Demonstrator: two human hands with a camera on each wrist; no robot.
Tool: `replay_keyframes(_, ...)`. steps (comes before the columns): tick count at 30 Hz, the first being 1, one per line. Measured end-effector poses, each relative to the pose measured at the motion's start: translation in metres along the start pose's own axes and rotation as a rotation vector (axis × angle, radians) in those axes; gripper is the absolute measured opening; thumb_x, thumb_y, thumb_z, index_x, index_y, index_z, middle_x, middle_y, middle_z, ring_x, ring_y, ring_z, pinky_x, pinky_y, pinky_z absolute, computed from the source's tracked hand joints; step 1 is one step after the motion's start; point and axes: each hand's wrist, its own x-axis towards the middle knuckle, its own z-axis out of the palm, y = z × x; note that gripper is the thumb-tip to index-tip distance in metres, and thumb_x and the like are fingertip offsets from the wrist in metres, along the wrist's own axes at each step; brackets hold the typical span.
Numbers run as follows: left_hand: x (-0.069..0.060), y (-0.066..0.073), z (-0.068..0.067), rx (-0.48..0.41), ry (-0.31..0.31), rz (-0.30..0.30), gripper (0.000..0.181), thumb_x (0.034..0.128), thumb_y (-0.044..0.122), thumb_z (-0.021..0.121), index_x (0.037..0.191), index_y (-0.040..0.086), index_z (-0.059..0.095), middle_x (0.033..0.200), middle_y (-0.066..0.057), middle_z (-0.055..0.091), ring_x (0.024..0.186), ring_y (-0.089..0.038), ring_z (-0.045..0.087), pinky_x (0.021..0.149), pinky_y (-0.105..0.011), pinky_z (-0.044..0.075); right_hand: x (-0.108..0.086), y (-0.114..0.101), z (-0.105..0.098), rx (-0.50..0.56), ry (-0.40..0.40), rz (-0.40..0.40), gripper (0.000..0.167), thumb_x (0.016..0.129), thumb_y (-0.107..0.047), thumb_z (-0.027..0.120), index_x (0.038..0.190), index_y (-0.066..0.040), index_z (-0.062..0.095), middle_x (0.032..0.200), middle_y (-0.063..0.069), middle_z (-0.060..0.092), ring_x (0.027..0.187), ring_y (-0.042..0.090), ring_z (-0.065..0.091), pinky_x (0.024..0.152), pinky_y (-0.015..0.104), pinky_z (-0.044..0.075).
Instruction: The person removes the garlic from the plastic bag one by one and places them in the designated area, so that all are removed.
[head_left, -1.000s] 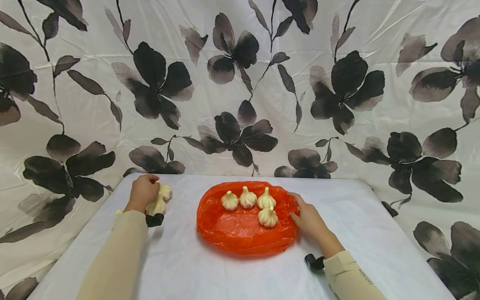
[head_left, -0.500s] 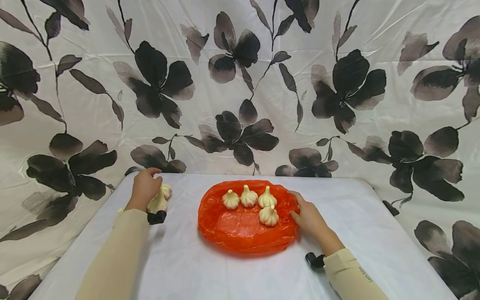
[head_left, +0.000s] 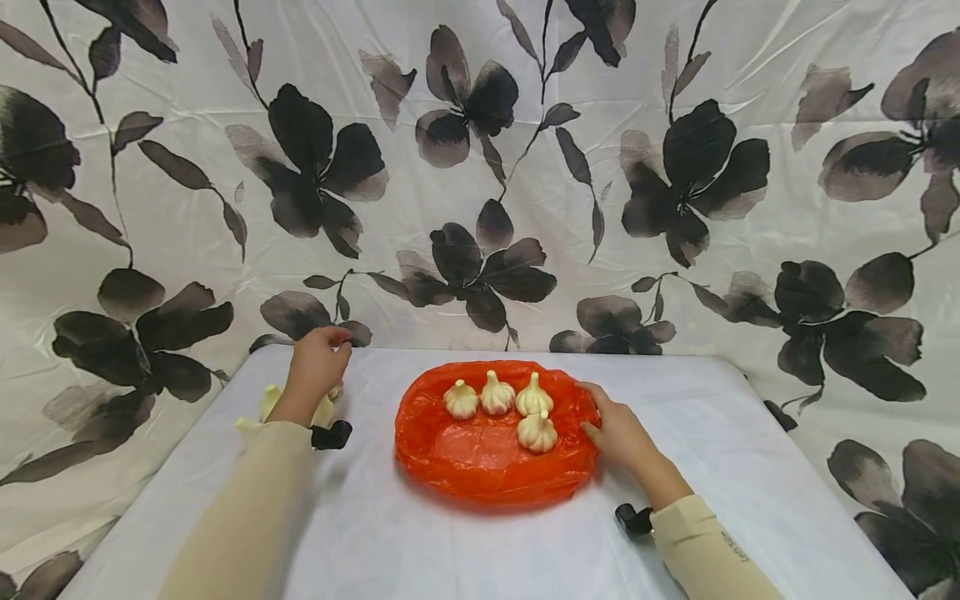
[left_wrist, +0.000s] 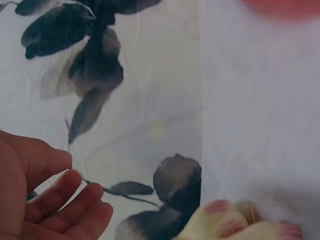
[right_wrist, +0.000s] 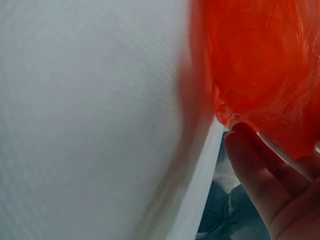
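My left hand (head_left: 321, 367) hovers at the table's far left, above and beside several pale garlic bulbs (head_left: 325, 412) that it partly covers. In the left wrist view its thumb and loosely bent fingers (left_wrist: 82, 205) are empty, apart from the garlic (left_wrist: 220, 220) low on the right. Mid-table stands a shallow oval container lined with red plastic (head_left: 480, 479), with several garlic bulbs (head_left: 537, 432) inside. My right hand (head_left: 618, 429) rests on the container's right rim, fingers and thumb spread along it. The right wrist view shows fairly straight fingers (right_wrist: 252, 170) touching the red plastic.
A white cloth (head_left: 360, 533) covers the table. Behind it hangs a curtain with dark printed flowers (head_left: 480, 275), close to the far edge. A small black device (head_left: 633, 521) sits at the right wrist, and another black device (head_left: 332, 435) at the left wrist.
My left hand has lifted away from the garlic at far left and shifted to the right, uncovering more bulbs on its left. The right hand and the red container stay put.
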Motion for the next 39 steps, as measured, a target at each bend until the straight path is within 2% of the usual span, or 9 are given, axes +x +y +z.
replay_keyframes(7,-0.003,0.027,0.008,-0.028,-0.007,0.03,0.031,0.0939,0.014,0.049,0.118,0.002,0.066,0.112,-0.02,0.066,0.105,-0.035,0.061,0.091,-0.05,0.049,0.002,-0.002,-0.002,-0.013,-0.003,-0.012,0.065,0.088,-0.012,0.069,0.144,-0.016,0.037,0.118,0.021,0.065,0.099,0.035,0.066,0.094,0.055,0.051)
replay_keyframes(16,-0.01,0.049,0.02,0.004,-0.18,0.045,0.032,0.096,0.022,0.055,0.124,0.008,0.063,0.126,-0.02,0.06,0.116,-0.037,0.056,0.096,-0.051,0.05,0.002,-0.004,-0.003,-0.007,-0.018,-0.005,0.065,0.088,-0.015,0.07,0.144,-0.017,0.037,0.118,0.019,0.066,0.096,0.031,0.066,0.092,0.051,0.053)
replay_keyframes(20,-0.014,0.06,0.026,-0.012,-0.244,0.058,0.035,0.095,0.024,0.058,0.127,0.01,0.061,0.128,-0.019,0.061,0.119,-0.036,0.056,0.097,-0.05,0.051,0.001,-0.004,-0.005,0.0,-0.031,-0.01,0.066,0.088,-0.015,0.069,0.145,-0.017,0.036,0.121,0.021,0.064,0.102,0.035,0.065,0.093,0.053,0.052)
replay_keyframes(26,-0.02,0.073,0.035,-0.032,-0.289,0.087,0.037,0.0932,0.027,0.062,0.127,0.01,0.062,0.125,-0.015,0.063,0.118,-0.034,0.058,0.096,-0.049,0.052,0.003,-0.003,-0.006,0.012,-0.035,-0.031,0.065,0.089,-0.013,0.068,0.146,-0.015,0.035,0.128,0.021,0.061,0.111,0.039,0.062,0.096,0.056,0.049)
replay_keyframes(32,-0.027,0.085,0.045,-0.086,-0.343,0.096,0.038,0.0916,0.029,0.064,0.125,0.011,0.063,0.123,-0.012,0.064,0.117,-0.032,0.058,0.097,-0.048,0.051,0.003,-0.003,-0.006,0.006,-0.034,-0.03,0.065,0.089,-0.013,0.068,0.146,-0.014,0.035,0.127,0.021,0.061,0.111,0.039,0.062,0.096,0.056,0.049)
replay_keyframes(39,-0.035,0.097,0.058,-0.129,-0.37,0.114,0.037,0.0911,0.024,0.065,0.124,0.009,0.063,0.123,-0.013,0.065,0.114,-0.03,0.06,0.097,-0.046,0.051,0.003,-0.003,-0.004,0.02,-0.035,-0.021,0.065,0.089,-0.013,0.068,0.146,-0.015,0.036,0.128,0.022,0.061,0.114,0.04,0.061,0.097,0.056,0.048)
